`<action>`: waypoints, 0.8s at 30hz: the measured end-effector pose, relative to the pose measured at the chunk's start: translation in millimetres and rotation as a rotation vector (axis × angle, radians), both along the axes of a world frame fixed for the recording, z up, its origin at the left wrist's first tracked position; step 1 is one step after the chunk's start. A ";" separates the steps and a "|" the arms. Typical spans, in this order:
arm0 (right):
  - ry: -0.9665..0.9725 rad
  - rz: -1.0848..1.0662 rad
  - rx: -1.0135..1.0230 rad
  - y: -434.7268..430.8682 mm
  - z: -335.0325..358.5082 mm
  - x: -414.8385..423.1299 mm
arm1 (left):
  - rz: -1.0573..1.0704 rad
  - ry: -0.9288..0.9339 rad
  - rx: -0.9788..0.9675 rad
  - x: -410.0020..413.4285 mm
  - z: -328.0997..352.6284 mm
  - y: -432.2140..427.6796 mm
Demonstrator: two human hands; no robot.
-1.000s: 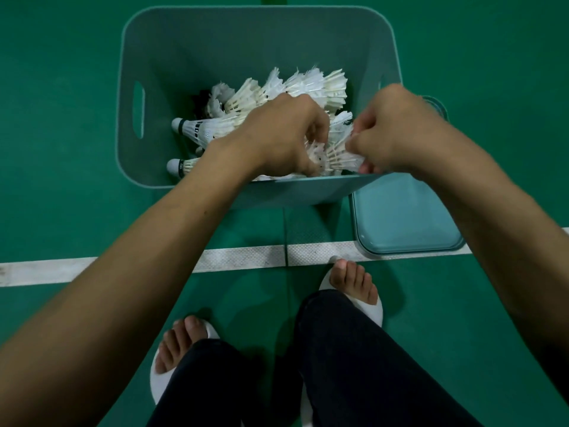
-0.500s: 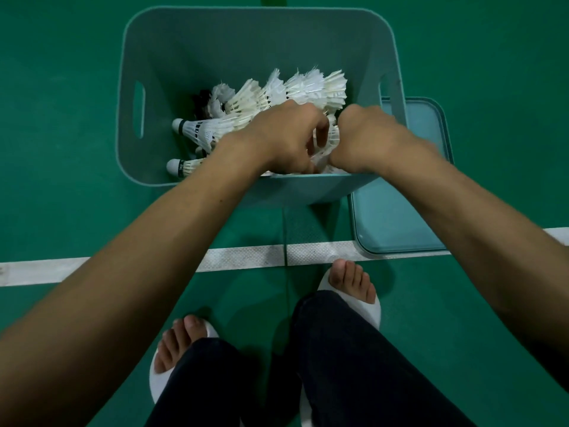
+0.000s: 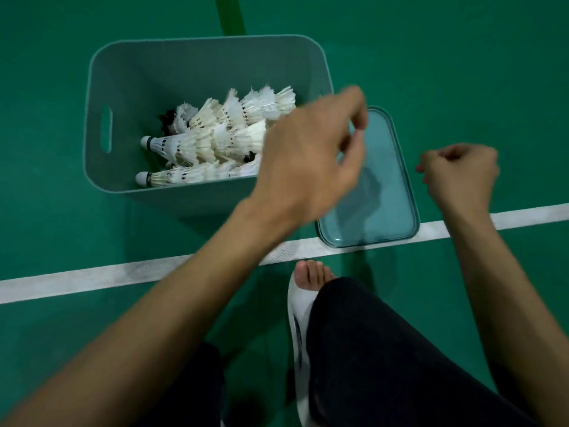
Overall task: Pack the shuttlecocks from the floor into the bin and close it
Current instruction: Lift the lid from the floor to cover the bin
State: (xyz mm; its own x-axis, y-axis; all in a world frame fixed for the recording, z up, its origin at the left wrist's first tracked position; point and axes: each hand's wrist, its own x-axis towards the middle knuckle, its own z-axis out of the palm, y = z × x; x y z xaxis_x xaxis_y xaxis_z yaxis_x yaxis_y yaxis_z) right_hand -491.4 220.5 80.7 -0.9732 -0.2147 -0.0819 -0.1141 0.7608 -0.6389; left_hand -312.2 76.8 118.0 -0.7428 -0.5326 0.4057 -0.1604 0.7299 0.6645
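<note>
A grey-green bin stands open on the green court floor, with several white feather shuttlecocks lying in rows inside. Its lid lies flat on the floor just right of the bin, overlapping the white line. My left hand hovers over the bin's right rim and the lid's left edge, fingers curled loosely with nothing in them. My right hand is out past the lid's right edge, above the floor, loosely curled and holding nothing.
A white court line runs across the floor in front of the bin. My right foot in a white slipper stands just behind the line, below the lid. A darker green stripe runs away behind the bin.
Both hands have come up out of the bin and swung right, leaving the shuttlecocks inside. The left hand is now over the lid's edge and the right hand beyond the lid.
</note>
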 end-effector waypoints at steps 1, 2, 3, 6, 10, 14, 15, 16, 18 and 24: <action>-0.018 -0.009 0.111 14.2 -19.9 -6.2 | -0.090 0.001 -0.058 -3.3 -4.9 21.5; -0.055 -0.007 0.229 27.2 -41.5 -10.4 | -0.185 -0.055 -0.129 -7.8 -14.3 38.3; -0.108 0.005 0.318 37.1 -60.6 -12.9 | -0.272 -0.164 -0.186 -13.3 -27.6 50.4; -0.226 -0.007 0.454 55.7 -103.6 -16.5 | -0.398 -0.568 -0.210 -27.0 -83.9 66.9; -0.096 -0.091 0.418 62.7 -122.5 -20.6 | -0.383 -0.854 -0.181 -26.9 -145.9 76.8; -0.208 -0.062 0.331 66.8 -109.2 -16.9 | -0.372 -0.856 -0.234 -11.1 -156.5 75.4; -0.268 -0.093 0.286 70.6 -101.5 -18.6 | -0.389 -0.854 -0.240 -6.8 -154.4 75.0; -0.350 -0.126 0.205 75.9 -90.7 -19.1 | -0.399 -0.845 -0.228 -3.7 -151.3 74.4; -0.570 -0.154 -0.100 83.8 -57.2 -14.3 | -0.374 -0.780 -0.179 -0.7 -143.0 76.1; -0.650 0.150 -0.468 78.0 63.5 18.3 | -0.204 -0.287 -0.068 8.2 -92.4 88.8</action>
